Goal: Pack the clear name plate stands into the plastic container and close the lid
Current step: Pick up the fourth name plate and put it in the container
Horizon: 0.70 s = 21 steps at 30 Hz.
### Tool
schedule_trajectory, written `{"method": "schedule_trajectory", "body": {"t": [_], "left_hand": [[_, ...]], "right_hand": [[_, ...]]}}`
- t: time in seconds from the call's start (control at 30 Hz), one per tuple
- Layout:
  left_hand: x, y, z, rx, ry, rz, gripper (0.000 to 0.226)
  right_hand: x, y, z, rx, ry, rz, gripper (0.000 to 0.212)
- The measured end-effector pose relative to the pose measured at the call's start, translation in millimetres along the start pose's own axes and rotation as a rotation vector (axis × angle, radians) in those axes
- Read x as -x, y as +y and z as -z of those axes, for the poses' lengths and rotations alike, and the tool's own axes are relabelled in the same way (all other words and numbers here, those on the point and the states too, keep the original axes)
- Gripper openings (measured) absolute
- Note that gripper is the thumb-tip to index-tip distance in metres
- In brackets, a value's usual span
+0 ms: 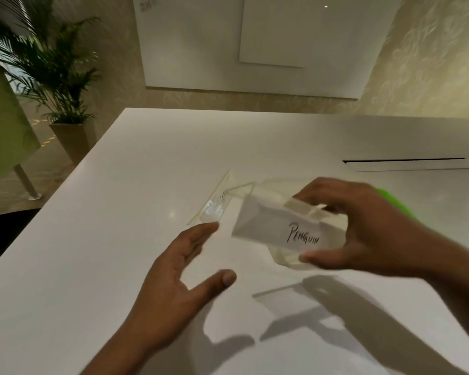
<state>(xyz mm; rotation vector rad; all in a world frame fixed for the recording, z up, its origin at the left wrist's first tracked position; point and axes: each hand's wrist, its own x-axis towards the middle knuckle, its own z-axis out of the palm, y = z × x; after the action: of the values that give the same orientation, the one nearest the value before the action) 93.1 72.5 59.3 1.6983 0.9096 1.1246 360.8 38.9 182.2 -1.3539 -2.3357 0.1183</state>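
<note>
My right hand [363,226] grips a clear name plate stand [271,223] holding a white card marked "PENGUIN", lifted above the white table [119,239]. Thumb below and fingers on top pinch its right end. Under and behind the stand a clear plastic container [284,259] shows dimly, its rounded edge visible below the card. A second clear name plate stand [215,203] lies flat on the table further back to the left. My left hand [182,274] hovers open over the table, fingers spread, just left of the held stand and touching nothing.
A bright green item [393,203], perhaps a lid, peeks out behind my right wrist. A dark slot [404,160] runs across the table at the far right. A potted palm [57,77] stands on the floor beyond the table's left edge.
</note>
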Motion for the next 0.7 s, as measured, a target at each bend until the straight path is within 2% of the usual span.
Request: {"method": "schedule_trajectory", "body": {"t": [0.07,0.1,0.27,0.33,0.57,0.7], "left_hand": [[-4.3,-18.0,12.1,-0.439,0.086,0.07,0.084],[-5.2,-28.6,17.3,-0.587,0.106,0.105,0.087],[-5.9,-76.2,30.4,-0.945,0.05,0.188,0.084],[-5.8,-82.9,31.7,-1.01,0.013,0.215,0.08],[-5.1,-83.5,32.2,-1.023,0.024,0.197,0.08],[-3.8,-80.2,32.2,-1.014,0.023,0.204,0.089]], "right_hand": [[-6.2,18.5,11.3,0.028,0.015,-0.029,0.056],[-9.2,29.1,15.5,0.039,0.02,-0.054,0.057],[-22.5,84.2,16.8,0.162,-0.023,-0.189,0.058],[-25.0,104.4,8.8,0.195,-0.079,-0.237,0.059],[-28.6,147.2,-14.9,0.228,-0.228,-0.382,0.058],[-30.2,152.2,-24.2,0.247,-0.334,-0.413,0.05]]}}
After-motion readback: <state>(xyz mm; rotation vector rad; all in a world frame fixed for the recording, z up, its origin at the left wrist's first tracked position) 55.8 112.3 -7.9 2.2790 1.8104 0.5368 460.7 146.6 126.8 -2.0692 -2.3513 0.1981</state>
